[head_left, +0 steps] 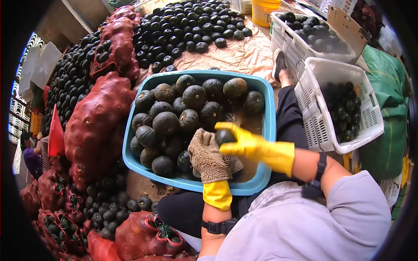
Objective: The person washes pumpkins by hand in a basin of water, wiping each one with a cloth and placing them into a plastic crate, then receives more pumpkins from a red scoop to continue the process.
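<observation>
Setting: a produce floor with a tan sheet (244, 54) spread over it and a loose heap of dark squashes (191, 26) well beyond the grip.
Basin: a blue plastic basin (266, 130) sits on the seated person's lap, directly under and around the grip, and is packed with dark green squashes.
Held squash: one small squash (224, 136) is lifted just above the basin's right half, between the two hands.
Right hand: the right hand (246, 145), in a yellow rubber glove, has thumb and fingers pinched round the squash from the right.
Left hand: the left hand (209, 158) wears a brown fleecy mitt over yellow rubber and is pressed against the squash's near-left side. The mitt hides how its fingers are set.
Left of the grip: red mesh sacks (96, 122) of squashes.
Right of the grip: two white slatted crates (370, 117), part filled.
Doing it well: it looks like a rub-down. The pinch should probably stay firm while the squash is turned against the mitt, low over the basin so a slip lands softly.
</observation>
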The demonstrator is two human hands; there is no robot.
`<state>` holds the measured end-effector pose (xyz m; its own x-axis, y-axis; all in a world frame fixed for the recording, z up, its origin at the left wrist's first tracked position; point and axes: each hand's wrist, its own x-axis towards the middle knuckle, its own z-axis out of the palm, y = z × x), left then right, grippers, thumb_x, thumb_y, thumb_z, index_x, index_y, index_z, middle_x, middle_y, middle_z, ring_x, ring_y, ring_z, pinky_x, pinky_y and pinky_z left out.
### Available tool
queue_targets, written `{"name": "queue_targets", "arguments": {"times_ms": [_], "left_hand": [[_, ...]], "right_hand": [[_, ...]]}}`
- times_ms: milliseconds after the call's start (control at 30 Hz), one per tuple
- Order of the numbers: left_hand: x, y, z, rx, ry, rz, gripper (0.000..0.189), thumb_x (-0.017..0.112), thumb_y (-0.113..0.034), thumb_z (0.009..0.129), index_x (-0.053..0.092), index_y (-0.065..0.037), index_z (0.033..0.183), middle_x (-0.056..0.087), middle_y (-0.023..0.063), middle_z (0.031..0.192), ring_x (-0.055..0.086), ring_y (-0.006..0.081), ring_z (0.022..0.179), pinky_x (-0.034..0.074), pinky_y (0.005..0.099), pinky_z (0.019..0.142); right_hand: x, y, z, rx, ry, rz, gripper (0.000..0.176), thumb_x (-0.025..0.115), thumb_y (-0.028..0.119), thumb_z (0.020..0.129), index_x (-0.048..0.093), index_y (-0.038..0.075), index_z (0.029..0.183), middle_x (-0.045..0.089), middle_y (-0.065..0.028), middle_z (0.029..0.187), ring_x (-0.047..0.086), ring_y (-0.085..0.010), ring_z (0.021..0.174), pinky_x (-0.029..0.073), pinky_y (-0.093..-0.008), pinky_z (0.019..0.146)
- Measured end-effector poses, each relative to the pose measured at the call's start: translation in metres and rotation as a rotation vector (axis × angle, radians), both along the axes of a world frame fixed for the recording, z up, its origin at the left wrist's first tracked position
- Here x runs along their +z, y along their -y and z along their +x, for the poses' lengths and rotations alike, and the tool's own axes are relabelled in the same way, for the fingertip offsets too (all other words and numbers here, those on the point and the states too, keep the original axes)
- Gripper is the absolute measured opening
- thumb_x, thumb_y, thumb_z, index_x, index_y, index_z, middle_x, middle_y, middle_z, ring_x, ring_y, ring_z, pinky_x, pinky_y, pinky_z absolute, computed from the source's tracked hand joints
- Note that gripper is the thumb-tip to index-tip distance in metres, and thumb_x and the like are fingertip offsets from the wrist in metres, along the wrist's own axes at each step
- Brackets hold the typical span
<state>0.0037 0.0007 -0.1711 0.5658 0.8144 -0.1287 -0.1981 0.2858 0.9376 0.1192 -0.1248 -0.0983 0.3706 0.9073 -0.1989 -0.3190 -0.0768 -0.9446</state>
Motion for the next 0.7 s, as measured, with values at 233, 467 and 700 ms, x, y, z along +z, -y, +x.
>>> {"name": "queue_targets", "arguments": {"times_ms": [233, 467, 700], "left_hand": [[0.100, 0.056, 0.003, -0.379, -0.354, 0.498, 0.052, 0.059, -0.025, 0.105, 0.047, -0.006, 0.151, 0.058, 0.0125, 0.146, 0.053, 0.0246, 0.142, 0.046, 0.0378, 0.117], [0.099, 0.026, -0.004, -0.261, 0.213, -0.379, 0.027, 0.052, -0.029, 0.113, 0.061, -0.007, 0.126, 0.068, 0.0085, 0.109, 0.067, 0.0232, 0.105, 0.059, 0.0454, 0.090], [0.094, 0.037, -0.020, -0.047, -0.352, 0.853, 0.078, 0.084, -0.015, 0.083, 0.051, -0.002, 0.153, 0.063, 0.0202, 0.138, 0.063, 0.0349, 0.125, 0.052, 0.0402, 0.108]], "right_hand": [[-0.013, -0.047, -0.009, -0.488, 0.535, -0.054, 0.054, 0.088, 0.025, 0.087, 0.069, 0.009, 0.136, 0.065, -0.0201, 0.139, 0.062, -0.0382, 0.132, 0.047, -0.0429, 0.116], [-0.013, -0.025, -0.025, -0.273, 0.836, 0.321, 0.058, 0.090, 0.021, 0.086, 0.063, 0.010, 0.137, 0.063, -0.0167, 0.138, 0.059, -0.0376, 0.133, 0.045, -0.0475, 0.117], [0.024, -0.010, 0.003, 0.174, 0.192, 0.061, 0.055, 0.073, 0.031, 0.105, 0.058, 0.008, 0.153, 0.058, -0.0156, 0.155, 0.053, -0.0302, 0.145, 0.041, -0.0422, 0.122]]}}
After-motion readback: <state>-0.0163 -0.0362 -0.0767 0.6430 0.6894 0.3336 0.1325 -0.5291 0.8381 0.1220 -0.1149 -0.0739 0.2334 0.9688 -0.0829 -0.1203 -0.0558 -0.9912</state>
